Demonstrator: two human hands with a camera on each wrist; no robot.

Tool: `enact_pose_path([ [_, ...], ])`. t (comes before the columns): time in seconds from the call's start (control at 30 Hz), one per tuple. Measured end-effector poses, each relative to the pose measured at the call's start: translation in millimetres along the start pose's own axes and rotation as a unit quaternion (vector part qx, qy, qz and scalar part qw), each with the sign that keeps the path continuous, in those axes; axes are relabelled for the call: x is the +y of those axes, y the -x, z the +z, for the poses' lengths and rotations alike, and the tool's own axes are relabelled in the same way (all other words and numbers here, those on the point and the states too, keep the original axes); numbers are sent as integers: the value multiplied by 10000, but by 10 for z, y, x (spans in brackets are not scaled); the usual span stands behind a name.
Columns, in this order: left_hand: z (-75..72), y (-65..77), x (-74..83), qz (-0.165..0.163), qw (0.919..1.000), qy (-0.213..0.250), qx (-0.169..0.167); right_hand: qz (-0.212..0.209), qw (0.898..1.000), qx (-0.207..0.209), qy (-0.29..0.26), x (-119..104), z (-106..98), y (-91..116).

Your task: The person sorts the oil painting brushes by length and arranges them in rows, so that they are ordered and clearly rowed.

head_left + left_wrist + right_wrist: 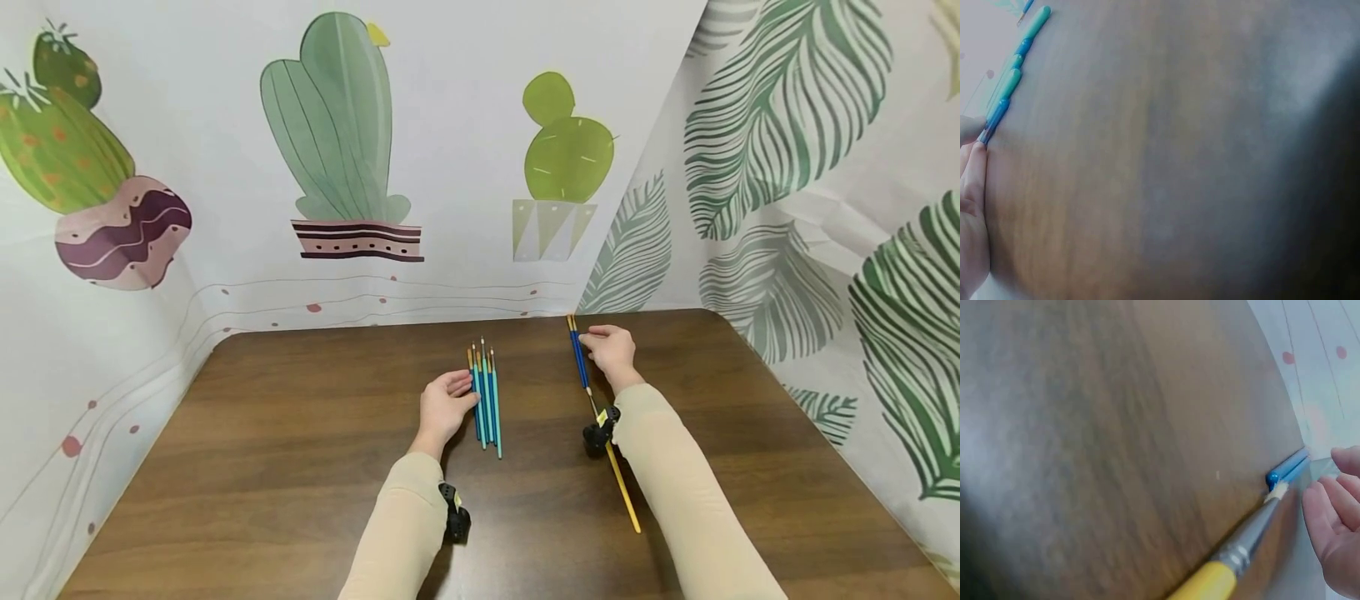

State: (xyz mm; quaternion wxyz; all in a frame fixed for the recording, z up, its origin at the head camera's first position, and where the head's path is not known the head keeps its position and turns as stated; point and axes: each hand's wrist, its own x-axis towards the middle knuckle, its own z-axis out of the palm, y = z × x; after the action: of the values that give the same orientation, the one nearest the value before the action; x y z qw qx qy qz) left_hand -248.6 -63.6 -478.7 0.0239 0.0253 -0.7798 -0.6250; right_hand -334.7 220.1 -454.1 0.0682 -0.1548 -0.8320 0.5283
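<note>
- Wood table (262, 433) stretches out left of the left hand (442, 408).
- That hand grips nothing; its loose fingers touch the left side of bunched blue and green paintbrushes (483, 408).
- Further right, two blue paintbrushes (579, 358) reach the back edge.
- A yellow paintbrush (621, 483) points at their handles.
- The right hand (611, 350), loosely bent, holds nothing, just beside them.

The left sleeve (397, 533), toward seven o'clock in the head view, and right sleeve (693, 492), between four and five, are plain, long and cream. A chunky black device (456, 525) with a yellowish patch (458, 502) juts from the left wrist's three-o'clock side; a matching black unit (595, 440) sits at the right wrist's nine o'clock.
</note>
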Motion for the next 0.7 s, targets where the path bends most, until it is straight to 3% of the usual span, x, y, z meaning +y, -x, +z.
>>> enact_pose_path([
  [0.17,1,-4,-3,2,10000,7,5,1,9998,64,-193,-15,-29,26],
  [0.7,4,23,27,49,10000,-42,19,-113,9955,-629,-693,-138,2,284],
])
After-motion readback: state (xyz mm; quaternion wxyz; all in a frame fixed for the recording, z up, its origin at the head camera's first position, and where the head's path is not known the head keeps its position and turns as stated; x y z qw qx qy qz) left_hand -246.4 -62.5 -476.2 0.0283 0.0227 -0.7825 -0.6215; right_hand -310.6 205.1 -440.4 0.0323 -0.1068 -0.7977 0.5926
